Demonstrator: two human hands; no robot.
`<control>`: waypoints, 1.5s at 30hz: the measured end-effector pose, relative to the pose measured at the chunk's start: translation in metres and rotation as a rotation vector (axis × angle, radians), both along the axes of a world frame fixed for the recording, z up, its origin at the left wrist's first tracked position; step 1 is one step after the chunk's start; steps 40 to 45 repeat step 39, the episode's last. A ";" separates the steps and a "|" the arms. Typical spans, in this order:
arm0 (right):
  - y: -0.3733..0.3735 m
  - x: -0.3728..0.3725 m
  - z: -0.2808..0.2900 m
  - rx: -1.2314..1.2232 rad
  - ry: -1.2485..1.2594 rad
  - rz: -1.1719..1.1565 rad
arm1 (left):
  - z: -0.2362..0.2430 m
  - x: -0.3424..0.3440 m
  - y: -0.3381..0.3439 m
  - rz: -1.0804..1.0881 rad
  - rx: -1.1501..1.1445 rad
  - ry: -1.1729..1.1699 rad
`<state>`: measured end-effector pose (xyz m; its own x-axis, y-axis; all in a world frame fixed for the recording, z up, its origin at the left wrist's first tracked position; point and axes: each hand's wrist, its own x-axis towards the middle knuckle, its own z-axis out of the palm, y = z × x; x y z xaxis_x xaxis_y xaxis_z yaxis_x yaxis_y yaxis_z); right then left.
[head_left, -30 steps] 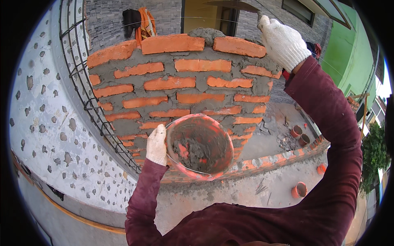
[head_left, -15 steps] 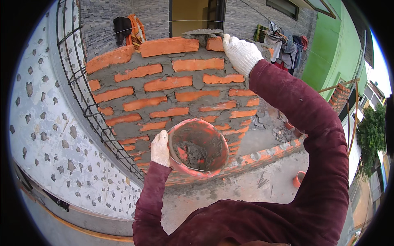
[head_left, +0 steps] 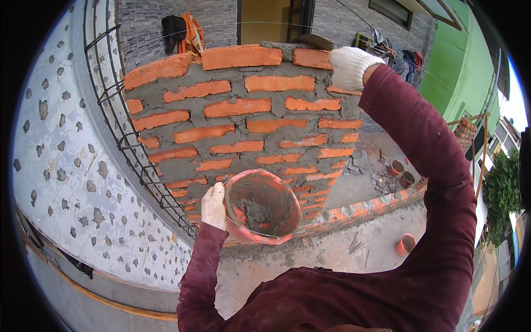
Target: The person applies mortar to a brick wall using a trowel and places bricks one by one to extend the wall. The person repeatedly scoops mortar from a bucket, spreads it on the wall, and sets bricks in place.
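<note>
My left hand [head_left: 213, 206] grips the rim of a red bowl [head_left: 260, 206] with a lump of grey mortar in it, held in front of the orange brick wall [head_left: 238, 127]. My right hand [head_left: 349, 66], in a white glove, is raised to the wall's top course and closed on a trowel [head_left: 314, 40]. The trowel's blade lies over fresh mortar between two top bricks. Its handle is hidden inside the glove.
A steel rebar cage [head_left: 119, 116] stands against the wall's left end beside a pebbled column [head_left: 61, 166]. Small orange pots [head_left: 405, 243] sit on the concrete floor at right, near a low brick course [head_left: 376, 202]. Clothes hang behind the wall.
My right hand has moved left and down along the top of the wall, bringing the trowel onto the mortar bed. The bowl stays in my left hand.
</note>
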<state>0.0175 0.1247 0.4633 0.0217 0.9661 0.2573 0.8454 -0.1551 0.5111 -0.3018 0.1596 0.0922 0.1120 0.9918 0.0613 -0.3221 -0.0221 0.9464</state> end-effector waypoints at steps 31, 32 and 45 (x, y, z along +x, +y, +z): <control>-0.093 -0.001 -0.271 -0.178 0.173 0.632 | 0.057 0.001 -0.016 0.131 0.075 0.154; -0.082 -0.009 -0.276 -0.140 0.181 0.642 | 0.059 0.008 -0.020 0.113 0.098 0.187; -0.096 0.006 -0.306 -0.536 0.201 0.848 | 0.068 0.016 -0.052 0.213 0.135 0.285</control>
